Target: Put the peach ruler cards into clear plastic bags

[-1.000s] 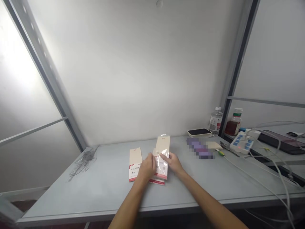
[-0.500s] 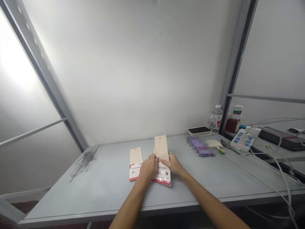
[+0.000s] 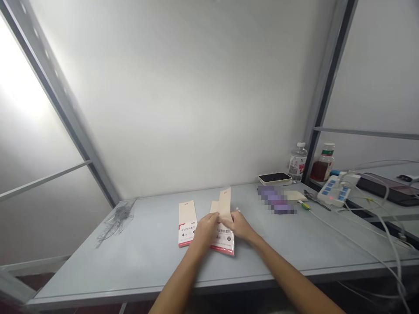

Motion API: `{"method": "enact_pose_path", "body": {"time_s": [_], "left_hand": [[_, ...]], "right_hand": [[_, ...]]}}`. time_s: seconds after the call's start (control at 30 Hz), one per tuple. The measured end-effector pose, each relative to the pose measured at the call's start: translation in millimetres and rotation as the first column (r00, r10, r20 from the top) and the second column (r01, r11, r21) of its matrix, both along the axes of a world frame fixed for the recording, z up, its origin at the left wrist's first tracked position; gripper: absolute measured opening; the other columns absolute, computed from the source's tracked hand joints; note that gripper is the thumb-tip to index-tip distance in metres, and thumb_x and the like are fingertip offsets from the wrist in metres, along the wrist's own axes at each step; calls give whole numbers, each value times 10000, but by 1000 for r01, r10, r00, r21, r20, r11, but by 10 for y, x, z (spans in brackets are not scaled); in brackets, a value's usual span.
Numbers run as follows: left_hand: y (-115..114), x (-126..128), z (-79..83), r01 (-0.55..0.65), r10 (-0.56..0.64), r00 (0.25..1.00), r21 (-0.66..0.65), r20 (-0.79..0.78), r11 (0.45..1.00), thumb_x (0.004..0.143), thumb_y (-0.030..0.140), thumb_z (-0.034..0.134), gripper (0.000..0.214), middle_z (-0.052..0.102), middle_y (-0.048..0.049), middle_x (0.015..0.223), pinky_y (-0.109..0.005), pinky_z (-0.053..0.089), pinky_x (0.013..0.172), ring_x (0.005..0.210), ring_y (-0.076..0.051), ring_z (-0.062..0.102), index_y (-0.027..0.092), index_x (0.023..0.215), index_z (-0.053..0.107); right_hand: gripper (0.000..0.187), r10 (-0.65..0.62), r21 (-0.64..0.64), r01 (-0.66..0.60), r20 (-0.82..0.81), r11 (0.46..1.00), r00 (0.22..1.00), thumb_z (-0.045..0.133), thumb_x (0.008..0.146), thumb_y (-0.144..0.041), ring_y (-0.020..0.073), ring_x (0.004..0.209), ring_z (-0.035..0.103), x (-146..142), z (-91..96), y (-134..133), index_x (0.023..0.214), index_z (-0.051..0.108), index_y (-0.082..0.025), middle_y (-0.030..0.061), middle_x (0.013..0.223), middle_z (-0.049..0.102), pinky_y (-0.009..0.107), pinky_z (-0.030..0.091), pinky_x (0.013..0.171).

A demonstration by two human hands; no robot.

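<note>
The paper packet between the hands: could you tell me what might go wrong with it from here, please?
The packet is held between the left hand and right hand, so its thin cream flap could crease or tear. The matching packet lies close beside the left hand and might get nudged or mixed up.

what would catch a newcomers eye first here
The left hand and right hand meet mid-table over a long cream-and-red paper packet, beside a matching packet, on the pale grey table. Far right, a white power strip with blue switches stands out among pale cables.
</note>
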State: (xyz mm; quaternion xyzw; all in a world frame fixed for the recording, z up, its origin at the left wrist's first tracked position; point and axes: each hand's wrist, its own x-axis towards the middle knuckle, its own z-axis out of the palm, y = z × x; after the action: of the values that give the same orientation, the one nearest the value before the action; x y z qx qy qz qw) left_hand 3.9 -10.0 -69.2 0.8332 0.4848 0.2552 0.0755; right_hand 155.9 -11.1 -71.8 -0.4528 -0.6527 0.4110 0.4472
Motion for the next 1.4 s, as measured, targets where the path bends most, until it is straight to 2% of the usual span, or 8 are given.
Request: {"method": "enact_pose_path", "body": {"time_s": [0.17,0.3,0.53,0.77,1.03,1.27,1.4], "left_hand": [[-6,7,7,-2,0,999,-49,-34,999,795,122,333,248,621,-64,720,-271,381,574,610,-171,556,190,838,568],[-26,-18,53,15,-15,1000,-67,-6,998,819,180,320,263,594,-41,626,-256,321,531,532,-149,506,199,735,569],[-34,-79,100,32,-20,996,-130,92,991,827,282,319,345,585,-16,565,-234,298,508,499,-119,457,188,666,609],[-33,-129,157,69,-48,991,-166,125,984,837,348,299,413,567,-19,532,-237,312,521,507,-129,442,185,607,601],[-27,-125,159,81,-60,992,-207,107,975,818,330,331,367,514,5,512,-223,275,490,481,-100,363,161,613,584],[-12,-137,151,83,-58,992,-241,109,967,755,273,382,297,404,45,454,-218,208,450,472,-76,261,147,547,554],[-28,-133,172,76,-48,992,-242,120,967,752,252,382,290,448,42,466,-219,225,456,464,-76,300,151,562,576]], "right_hand": [[190,7,8,-7,32,1000,999,537,671,-293,137,482,492,-4,-18,-10,569,598,-144,14,527,577,224,358,433],[196,15,8,-15,52,1000,999,529,673,-289,129,458,471,8,-32,-13,551,583,-146,9,502,557,221,341,416],[189,60,-17,-59,55,998,997,516,679,-280,146,491,513,14,-29,-37,594,608,-138,28,555,601,227,369,431],[210,97,-36,-95,60,995,993,502,694,-293,151,504,527,21,-29,-54,612,615,-136,33,558,605,232,390,446],[213,107,-36,-104,84,994,991,517,697,-296,122,467,479,35,-77,-23,576,574,-130,15,518,557,216,346,417],[231,138,-24,-137,95,990,986,506,721,-313,110,466,455,27,-81,-38,585,560,-135,5,514,531,213,328,420],[226,147,-24,-146,92,989,985,502,721,-300,111,460,457,34,-72,-42,573,551,-136,3,507,527,213,322,417]]}}
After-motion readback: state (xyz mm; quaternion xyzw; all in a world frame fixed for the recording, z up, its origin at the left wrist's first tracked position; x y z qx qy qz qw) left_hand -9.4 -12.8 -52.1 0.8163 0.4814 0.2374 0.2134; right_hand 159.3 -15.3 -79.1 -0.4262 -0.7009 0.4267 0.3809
